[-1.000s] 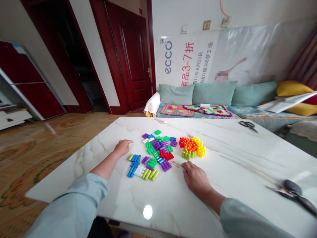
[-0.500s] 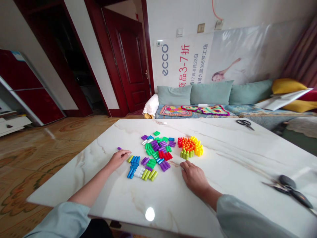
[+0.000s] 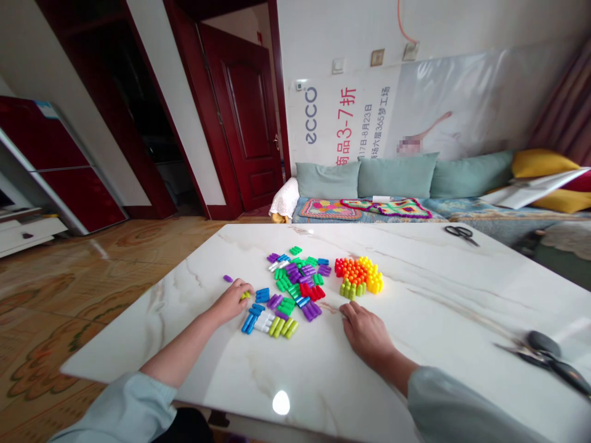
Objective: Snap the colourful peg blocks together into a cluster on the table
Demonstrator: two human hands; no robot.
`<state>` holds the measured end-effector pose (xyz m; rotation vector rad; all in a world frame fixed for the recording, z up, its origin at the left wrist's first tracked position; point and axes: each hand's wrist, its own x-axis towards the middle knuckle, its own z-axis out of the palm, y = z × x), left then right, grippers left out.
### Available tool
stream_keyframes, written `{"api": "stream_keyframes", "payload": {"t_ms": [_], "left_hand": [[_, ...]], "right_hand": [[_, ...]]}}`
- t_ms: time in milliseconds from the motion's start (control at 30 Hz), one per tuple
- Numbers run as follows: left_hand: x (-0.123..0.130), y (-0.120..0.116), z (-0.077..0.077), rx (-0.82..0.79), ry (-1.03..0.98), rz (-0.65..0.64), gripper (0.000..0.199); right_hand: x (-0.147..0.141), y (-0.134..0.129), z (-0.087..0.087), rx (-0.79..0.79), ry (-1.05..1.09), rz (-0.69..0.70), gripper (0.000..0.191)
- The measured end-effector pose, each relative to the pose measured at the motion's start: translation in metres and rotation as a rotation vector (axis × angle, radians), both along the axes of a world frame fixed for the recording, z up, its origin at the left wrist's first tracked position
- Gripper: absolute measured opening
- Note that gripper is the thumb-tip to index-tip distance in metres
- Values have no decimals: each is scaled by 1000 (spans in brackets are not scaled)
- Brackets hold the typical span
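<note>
My left hand [image 3: 231, 302] has its fingertips closed on a yellow-green plastic peg piece [image 3: 245, 295], partly covered by the fingers. Beyond that hand lies a single purple piece [image 3: 228, 279]. To its right are blue pieces [image 3: 262, 295], white pieces [image 3: 265, 321] and a row of yellow-green pieces [image 3: 283, 327]. Purple, green and red pieces lie in a loose pile [image 3: 295, 277] farther back. My right hand [image 3: 366, 330] rests on the table, fingers loosely extended with nothing visible in them. Just beyond it stand olive-green pieces [image 3: 353, 289] in front of upright orange ones [image 3: 354, 271].
The white marble-patterned table [image 3: 415, 351] carries small black scissors [image 3: 459, 232] at the far right. Larger black-handled scissors [image 3: 535, 357] lie at the right with a dark rounded object. A sofa with cushions [image 3: 397, 175] stands behind the table.
My left hand has moved right, from beside the purple piece to the yellow-green piece, and closed on it. My right hand stays in place on the table. The view has shifted slightly.
</note>
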<state>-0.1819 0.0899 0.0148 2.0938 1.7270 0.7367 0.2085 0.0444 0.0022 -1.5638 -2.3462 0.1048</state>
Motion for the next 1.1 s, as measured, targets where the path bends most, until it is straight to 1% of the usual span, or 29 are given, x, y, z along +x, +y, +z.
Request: {"api": "stream_keyframes", "payload": {"t_ms": [100,167,267,367,433,467,500,567,633,700,767,833,900,967,1033,1100], "left_hand": [[3,9,4,-14,-58,93,16],[11,15,8,3,-96,115,13],[33,23,10,26,-156,91,22],[58,28,10,50,-165,41,30],[69,31,10,77,-150,44,31],[70,33,11,96,-138,65,31],[67,35,12,116,-123,102,31],[53,38,14,153,-83,223,34],[28,41,15,162,-31,375,39],[-1,41,15,125,18,491,43],[-25,41,12,70,48,566,42],[-41,41,9,30,62,588,36],[-46,42,6,18,58,574,28],[-40,45,2,25,35,542,21],[-27,49,-1,30,-9,495,17],[-7,54,-4,26,-72,432,14]], "right_hand": [[0,0,0,-8,3,-2,21],[0,1,0,-11,7,-1,21],[0,1,0,-10,10,0,21],[1,1,-1,-10,13,-3,21],[1,1,-2,-10,19,1,21],[1,1,-3,-9,24,3,21],[2,1,-4,-7,28,6,21],[2,2,-4,-1,34,12,21],[2,2,-4,6,37,14,21],[2,1,-4,10,39,12,21],[1,1,-3,11,38,7,20],[0,0,-2,9,36,4,18],[-1,-1,-1,6,34,3,18],[-1,-1,-1,1,32,-1,18],[-1,0,-2,-3,30,-4,18],[0,0,-3,-5,32,-2,19]]}}
